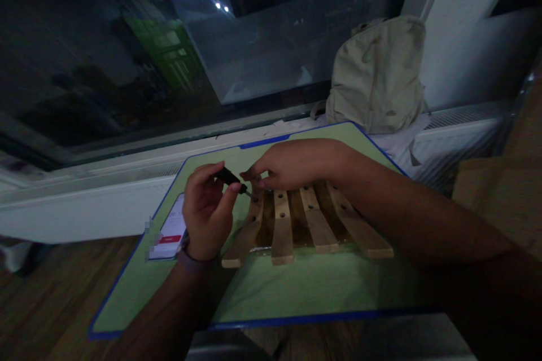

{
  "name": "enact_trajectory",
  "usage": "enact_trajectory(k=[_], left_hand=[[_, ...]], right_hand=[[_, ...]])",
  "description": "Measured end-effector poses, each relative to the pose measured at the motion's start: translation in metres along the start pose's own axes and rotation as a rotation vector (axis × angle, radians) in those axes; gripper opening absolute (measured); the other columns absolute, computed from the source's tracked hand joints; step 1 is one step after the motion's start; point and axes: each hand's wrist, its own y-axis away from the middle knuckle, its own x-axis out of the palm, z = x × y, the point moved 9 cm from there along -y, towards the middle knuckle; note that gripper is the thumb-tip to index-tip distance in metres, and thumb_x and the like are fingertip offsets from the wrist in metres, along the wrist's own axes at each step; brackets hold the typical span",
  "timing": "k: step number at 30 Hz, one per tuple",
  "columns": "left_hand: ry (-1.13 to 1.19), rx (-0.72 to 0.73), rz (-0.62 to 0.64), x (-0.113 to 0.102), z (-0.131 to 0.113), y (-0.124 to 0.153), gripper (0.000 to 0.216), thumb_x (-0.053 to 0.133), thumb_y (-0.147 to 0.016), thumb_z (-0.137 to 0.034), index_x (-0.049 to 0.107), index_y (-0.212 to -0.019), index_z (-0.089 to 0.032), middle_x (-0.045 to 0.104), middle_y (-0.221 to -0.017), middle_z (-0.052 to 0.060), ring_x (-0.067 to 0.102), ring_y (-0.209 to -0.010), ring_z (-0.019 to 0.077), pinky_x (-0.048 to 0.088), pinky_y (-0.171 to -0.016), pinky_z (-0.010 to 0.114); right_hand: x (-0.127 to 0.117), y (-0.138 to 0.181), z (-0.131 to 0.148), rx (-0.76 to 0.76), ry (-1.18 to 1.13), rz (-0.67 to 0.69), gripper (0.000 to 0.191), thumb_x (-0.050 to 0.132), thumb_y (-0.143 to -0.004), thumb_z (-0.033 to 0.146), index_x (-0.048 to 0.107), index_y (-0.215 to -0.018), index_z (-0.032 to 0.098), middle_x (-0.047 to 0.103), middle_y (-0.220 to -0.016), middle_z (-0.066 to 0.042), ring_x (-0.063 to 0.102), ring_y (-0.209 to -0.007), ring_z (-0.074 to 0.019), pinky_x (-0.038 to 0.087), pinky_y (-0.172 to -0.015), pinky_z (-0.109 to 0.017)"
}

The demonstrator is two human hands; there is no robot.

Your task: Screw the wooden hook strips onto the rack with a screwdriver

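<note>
On a green cutting mat with a blue rim (296, 287), the left hand (206, 217) closes its fingers (212, 172) on a small black-handled screwdriver (228, 177), tip at a pale wooden slatted rack (292, 225). The right hand (292, 164) pinches the rack's end; round holes (282, 215) look unfilled.

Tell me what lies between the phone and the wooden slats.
The left hand, gripping a black screwdriver, above the green board, shows in the head view.
</note>
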Motion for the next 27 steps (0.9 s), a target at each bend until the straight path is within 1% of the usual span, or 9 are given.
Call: enact_trajectory(k=[2, 7, 10, 12, 16, 18, 20, 23, 27], left_hand=[[-0.051, -0.023, -0.019, -0.002, 0.002, -0.001, 0.034, 0.078, -0.080, -0.019, 0.068, -0.113, -0.024, 0.068, -0.103, 0.002, 0.068, -0.085, 0.0106, 0.058, -0.076, 0.021], [0.048, -0.109, 0.046, 0.006, 0.002, 0.003, 0.045, 0.069, -0.090, -0.023, 0.055, -0.133, -0.025, 0.074, -0.104, 0.005, 0.073, -0.091, 0.0144, 0.061, -0.083, 0.028], [0.053, -0.079, 0.071, 0.008, -0.002, 0.004, 0.037, 0.066, -0.091, -0.022, 0.058, -0.127, -0.023, 0.074, -0.105, 0.006, 0.073, -0.092, 0.0152, 0.061, -0.083, 0.030], [0.072, -0.037, 0.086, 0.008, -0.004, 0.002, 0.033, 0.071, -0.087, -0.020, 0.062, -0.119, -0.024, 0.072, -0.106, 0.005, 0.072, -0.093, 0.0146, 0.061, -0.083, 0.029], [0.012, 0.016, 0.005, -0.001, -0.005, -0.003, 0.034, 0.082, -0.076, -0.017, 0.069, -0.107, -0.025, 0.068, -0.099, 0.001, 0.069, -0.083, 0.0106, 0.059, -0.073, 0.022], [-0.035, -0.029, -0.022, -0.003, -0.001, -0.003, 0.033, 0.080, -0.079, -0.018, 0.070, -0.109, -0.024, 0.070, -0.098, 0.001, 0.070, -0.082, 0.0107, 0.060, -0.071, 0.021], [-0.015, -0.070, -0.003, 0.000, 0.000, -0.001, 0.036, 0.076, -0.084, -0.020, 0.068, -0.118, -0.025, 0.073, -0.101, 0.002, 0.073, -0.086, 0.0124, 0.062, -0.077, 0.024], [0.048, -0.062, 0.055, 0.006, -0.004, 0.001, 0.039, 0.069, -0.089, -0.018, 0.063, -0.127, -0.026, 0.074, -0.108, 0.004, 0.074, -0.093, 0.0141, 0.062, -0.086, 0.028], [0.076, -0.001, 0.106, 0.009, -0.008, 0.000, 0.030, 0.069, -0.089, -0.018, 0.067, -0.118, -0.025, 0.074, -0.106, 0.004, 0.073, -0.097, 0.0143, 0.062, -0.086, 0.028]], right_hand=[[0.000, 0.000, 0.000, -0.001, 0.000, 0.000, 0.033, 0.055, -0.095, 0.023, 0.071, -0.124, 0.025, 0.076, -0.119, -0.005, 0.070, -0.103, -0.0218, 0.046, -0.079, -0.029], [-0.001, 0.001, 0.001, 0.012, 0.039, 0.008, 0.033, 0.055, -0.096, 0.024, 0.071, -0.124, 0.023, 0.078, -0.111, -0.007, 0.071, -0.094, -0.0224, 0.044, -0.072, -0.030], [-0.002, 0.001, 0.001, 0.009, 0.025, -0.002, 0.034, 0.055, -0.095, 0.024, 0.072, -0.124, 0.023, 0.079, -0.109, -0.008, 0.072, -0.092, -0.0221, 0.044, -0.071, -0.030], [-0.002, 0.000, 0.001, 0.001, 0.006, -0.008, 0.035, 0.055, -0.094, 0.022, 0.071, -0.125, 0.022, 0.078, -0.112, -0.008, 0.072, -0.094, -0.0221, 0.045, -0.073, -0.030], [-0.002, 0.000, 0.001, -0.011, -0.009, -0.026, 0.037, 0.055, -0.093, 0.020, 0.071, -0.126, 0.024, 0.076, -0.120, -0.007, 0.071, -0.102, -0.0225, 0.046, -0.077, -0.030], [-0.001, 0.000, 0.000, -0.003, -0.004, -0.014, 0.036, 0.055, -0.094, 0.021, 0.071, -0.125, 0.024, 0.078, -0.116, -0.007, 0.071, -0.099, -0.0220, 0.045, -0.076, -0.030], [0.000, 0.000, -0.001, 0.011, 0.001, 0.003, 0.035, 0.055, -0.094, 0.023, 0.071, -0.126, 0.025, 0.079, -0.112, -0.006, 0.072, -0.095, -0.0215, 0.045, -0.074, -0.030], [0.000, 0.000, -0.002, 0.020, 0.004, 0.001, 0.036, 0.056, -0.094, 0.025, 0.070, -0.127, 0.027, 0.078, -0.115, -0.006, 0.071, -0.097, -0.0215, 0.045, -0.075, -0.029], [0.000, 0.000, -0.001, 0.035, 0.000, 0.006, 0.037, 0.055, -0.094, 0.023, 0.069, -0.128, 0.026, 0.078, -0.116, -0.006, 0.071, -0.099, -0.0217, 0.045, -0.076, -0.029]])
